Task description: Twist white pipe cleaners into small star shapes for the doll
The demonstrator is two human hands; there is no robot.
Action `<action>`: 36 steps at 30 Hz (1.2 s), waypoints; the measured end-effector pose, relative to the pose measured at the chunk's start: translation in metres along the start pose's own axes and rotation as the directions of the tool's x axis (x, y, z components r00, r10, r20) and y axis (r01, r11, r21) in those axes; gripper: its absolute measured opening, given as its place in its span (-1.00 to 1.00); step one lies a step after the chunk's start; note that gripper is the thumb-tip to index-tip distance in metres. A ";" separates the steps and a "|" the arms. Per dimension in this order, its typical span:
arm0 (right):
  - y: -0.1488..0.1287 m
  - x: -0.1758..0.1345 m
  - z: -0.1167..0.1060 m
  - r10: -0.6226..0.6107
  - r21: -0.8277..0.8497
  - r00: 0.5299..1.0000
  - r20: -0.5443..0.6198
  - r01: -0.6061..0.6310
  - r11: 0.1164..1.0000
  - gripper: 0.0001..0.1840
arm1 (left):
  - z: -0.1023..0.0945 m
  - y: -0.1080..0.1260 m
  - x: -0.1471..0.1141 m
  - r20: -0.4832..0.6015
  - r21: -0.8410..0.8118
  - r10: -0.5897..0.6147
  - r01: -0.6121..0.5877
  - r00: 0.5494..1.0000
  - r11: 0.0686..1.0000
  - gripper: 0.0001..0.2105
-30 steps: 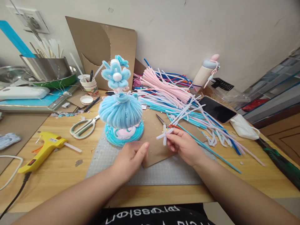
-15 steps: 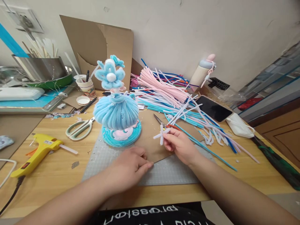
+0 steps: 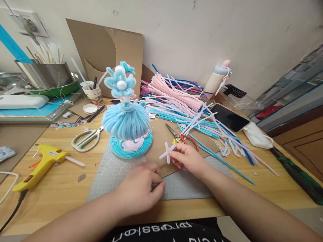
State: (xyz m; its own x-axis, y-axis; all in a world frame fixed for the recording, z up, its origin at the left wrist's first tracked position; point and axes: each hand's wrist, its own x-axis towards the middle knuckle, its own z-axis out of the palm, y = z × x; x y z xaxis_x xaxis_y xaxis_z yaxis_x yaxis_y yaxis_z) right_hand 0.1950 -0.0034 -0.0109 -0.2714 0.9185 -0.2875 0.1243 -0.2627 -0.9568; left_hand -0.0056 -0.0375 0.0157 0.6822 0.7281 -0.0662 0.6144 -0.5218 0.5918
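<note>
Between the thumb and fingers of my right hand (image 3: 188, 158) is a small white pipe-cleaner star (image 3: 167, 153), its short arms spread. My left hand (image 3: 143, 185) rests low over the grey cutting mat (image 3: 103, 181), fingers curled in and thumb close to them; whatever they may hold is hidden. Just behind the hands stands a fluffy blue pipe-cleaner figure (image 3: 126, 121) with a flower at its top, on a round blue and pink base (image 3: 117, 152). Red-handled scissors (image 3: 189, 137) lie open on a cardboard sheet (image 3: 156, 134), right behind my right hand.
Pink pipe cleaners (image 3: 171, 89) and many white and blue ones pile up at the back. To the left lie a yellow glue gun (image 3: 45, 161) and pale green scissors (image 3: 87, 139). A phone (image 3: 230, 116), a bottle (image 3: 217, 79) and a paper cup (image 3: 93, 92) stand or lie around.
My right hand has drawn the white star slightly left and nearer, uncovering more of the red scissors. The left hand has shifted a little, its thumb and fingers turned differently.
</note>
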 end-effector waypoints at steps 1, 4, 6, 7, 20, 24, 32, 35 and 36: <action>0.001 0.001 0.001 0.011 -0.042 0.999 0.035 -0.010 0.999 -0.72 | 0.002 0.000 0.002 -0.036 -0.043 -0.019 0.018 0.999 0.999 -0.72; 0.003 0.002 0.003 0.057 -0.180 0.992 0.117 -0.035 0.983 -0.73 | 0.010 -0.006 0.010 -0.271 -0.089 -0.136 0.116 0.953 0.989 -0.86; 0.005 0.001 0.005 0.053 -0.281 0.990 0.128 -0.015 0.959 -0.77 | 0.013 -0.011 0.016 -0.331 -0.079 -0.165 0.147 0.929 0.986 -0.82; 0.005 0.000 0.006 0.015 -0.336 0.993 0.121 0.026 0.941 -0.83 | 0.014 -0.013 0.019 -0.326 -0.062 -0.165 0.153 0.931 0.986 -0.82; 0.002 -0.007 0.004 -0.349 -0.765 0.921 0.174 0.350 0.540 -0.90 | 0.012 -0.018 0.031 -0.226 0.114 -0.111 0.140 0.968 0.984 -0.78; 0.001 -0.009 0.007 -0.335 -0.784 0.924 0.187 0.345 0.515 -0.92 | 0.011 -0.020 0.029 -0.225 0.113 -0.133 0.161 0.965 0.981 -0.79; 0.001 -0.009 0.009 -0.335 -0.800 0.925 0.177 0.333 0.499 -0.94 | 0.012 -0.019 0.030 -0.215 0.118 -0.132 0.160 0.968 0.980 -0.79; 0.002 -0.007 0.010 -0.354 -0.807 0.922 0.154 0.325 0.494 -0.93 | 0.013 -0.019 0.032 -0.240 0.132 -0.138 0.173 0.961 0.976 -0.79; 0.002 -0.007 0.010 -0.359 -0.806 0.921 0.151 0.325 0.494 -0.92 | 0.014 -0.020 0.032 -0.241 0.127 -0.132 0.167 0.961 0.978 -0.80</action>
State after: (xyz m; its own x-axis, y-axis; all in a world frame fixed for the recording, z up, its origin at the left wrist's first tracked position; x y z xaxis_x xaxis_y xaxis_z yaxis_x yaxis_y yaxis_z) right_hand 0.1877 -0.0132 -0.0111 -0.4391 0.8955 0.0719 0.7426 0.4068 -0.5321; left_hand 0.0097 -0.0095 -0.0091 0.4788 0.8764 0.0519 0.7646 -0.4453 0.4659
